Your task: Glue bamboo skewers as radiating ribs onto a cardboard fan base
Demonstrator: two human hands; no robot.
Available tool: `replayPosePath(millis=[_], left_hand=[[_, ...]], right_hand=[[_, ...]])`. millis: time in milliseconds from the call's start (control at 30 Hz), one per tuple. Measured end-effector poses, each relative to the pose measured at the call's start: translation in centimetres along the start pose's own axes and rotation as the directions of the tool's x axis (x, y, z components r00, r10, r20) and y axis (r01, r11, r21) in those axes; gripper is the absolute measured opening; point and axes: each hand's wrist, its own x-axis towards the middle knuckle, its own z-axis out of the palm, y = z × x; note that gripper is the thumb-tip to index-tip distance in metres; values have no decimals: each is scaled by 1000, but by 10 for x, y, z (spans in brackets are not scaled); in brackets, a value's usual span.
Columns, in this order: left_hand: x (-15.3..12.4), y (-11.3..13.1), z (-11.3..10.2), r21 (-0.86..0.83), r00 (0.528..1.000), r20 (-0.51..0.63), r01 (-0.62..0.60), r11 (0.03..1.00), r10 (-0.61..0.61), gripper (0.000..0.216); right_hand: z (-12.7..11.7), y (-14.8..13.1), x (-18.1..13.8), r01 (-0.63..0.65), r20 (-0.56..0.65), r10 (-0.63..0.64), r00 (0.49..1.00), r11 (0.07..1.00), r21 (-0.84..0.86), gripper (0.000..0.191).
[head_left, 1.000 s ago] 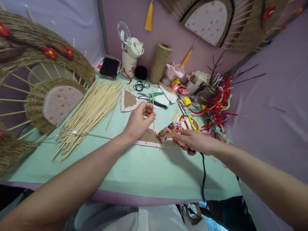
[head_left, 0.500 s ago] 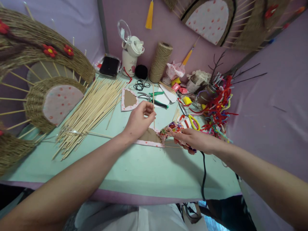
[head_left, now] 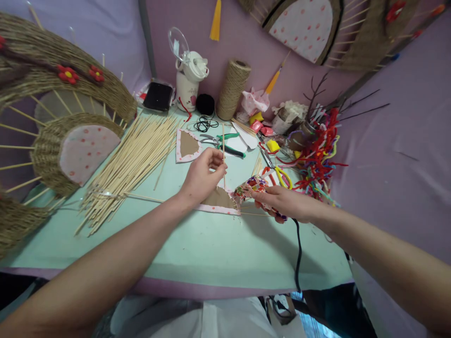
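My left hand (head_left: 206, 172) pinches a thin wooden stick (head_left: 223, 138) between thumb and fingers. The stick runs away from me across the cardboard half-round (head_left: 221, 199), which has a pink-spotted fabric border and lies on the table below the hand. My right hand (head_left: 276, 203) is wrapped round a flower-patterned glue gun (head_left: 253, 185) with a black cord (head_left: 299, 256) trailing off the front edge. The gun's front end is at the right corner of the cardboard piece; whether its tip touches is too small to tell. More thin sticks lie under that corner.
A heap of wooden sticks (head_left: 130, 164) covers the table's left, beside a woven fan-shaped piece (head_left: 49, 155). Behind my hands lie a smaller fabric-edged cardboard piece (head_left: 188, 144), green-handled pliers (head_left: 230, 149) and yellow-handled scissors (head_left: 283, 178). A twine roll (head_left: 233, 89) and a white jug (head_left: 188, 84) stand at the back.
Both hands keep nearly the same place and hold. The whole view has shifted slightly; the stick and glue gun show no clear movement.
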Motion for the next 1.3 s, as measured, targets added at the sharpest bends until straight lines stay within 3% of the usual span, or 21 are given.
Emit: replayPosePath(millis=[233,467,533,633,767,867,967,1067,1167,1300], left_hand=[[0,-1,0,11,1000,9,-9,1000,9,15],[0,0,-1,13,1000,13,19,1000,-19,14],[-1,1,-1,25,999,20,24,999,-25,14],[1,4,0,35,998,46,31,999,-32,14],[9,12,6,137,993,115,16,990,-32,15],[20,18,15,266,967,252,-22,964,-47,16],[31,23,25,396,916,383,-46,917,-120,14],[41,24,35,490,880,441,-71,869,-177,12],[48,20,42,516,859,463,-61,855,-218,11],[55,10,50,527,824,497,-38,849,-272,10]], right_hand=[[1,2,2,15,-25,-16,1000,999,-45,57],[1,13,-14,42,-247,-125,961,948,-315,48],[3,30,-26,62,-357,-214,909,918,-391,43],[13,72,-45,23,-528,-337,780,858,-513,37],[34,146,-58,-230,-727,-320,607,805,-547,28],[50,196,-57,-376,-801,-260,540,777,-505,29],[61,225,-52,-394,-816,-280,505,767,-507,36],[66,229,-53,-437,-820,-292,492,732,-523,42],[67,212,-61,-499,-862,-303,407,717,-487,49],[73,177,-65,-352,-852,-437,289,779,-519,49]])
